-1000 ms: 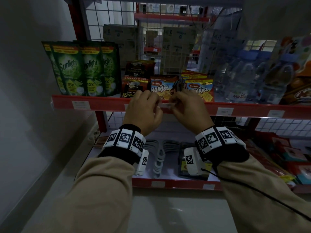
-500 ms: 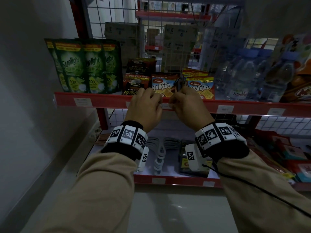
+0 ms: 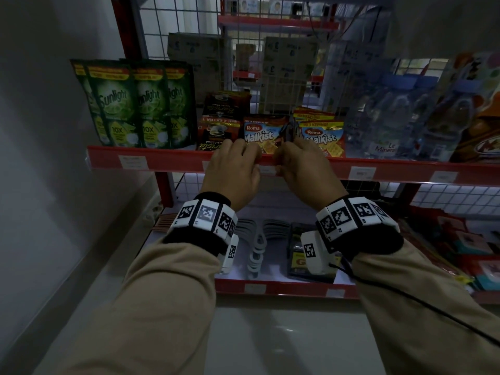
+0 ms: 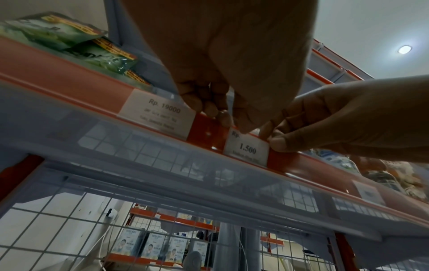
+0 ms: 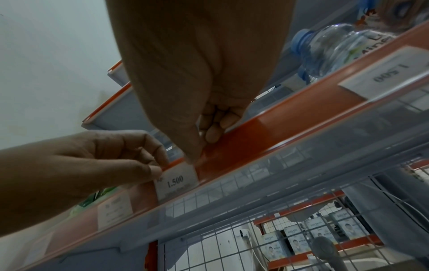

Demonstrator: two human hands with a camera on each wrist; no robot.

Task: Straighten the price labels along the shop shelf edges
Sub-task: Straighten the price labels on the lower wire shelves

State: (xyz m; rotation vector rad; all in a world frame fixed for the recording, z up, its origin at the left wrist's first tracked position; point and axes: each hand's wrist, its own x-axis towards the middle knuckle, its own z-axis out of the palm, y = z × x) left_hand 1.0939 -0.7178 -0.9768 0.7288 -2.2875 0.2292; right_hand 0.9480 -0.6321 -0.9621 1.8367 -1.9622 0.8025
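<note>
Two hands on the 1.500 price label (image 4: 247, 148) in the red shelf edge (image 3: 162, 159), below the Malkist packs (image 3: 263, 133). Left hand (image 4: 223, 73) pinches its upper left corner, right hand (image 4: 336, 117) its right edge. Best: level both corners against the rail, light pressure, no creasing.

Glossy plastic shelf edge (image 4: 209, 132), paper label (image 4: 247, 148)

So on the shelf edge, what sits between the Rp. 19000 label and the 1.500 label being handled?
Only a short bare stretch of red strip separates the Rp. 19000 label from the 1.500 label, as the left wrist view shows; the left hand fingertips touch that strip.
</note>
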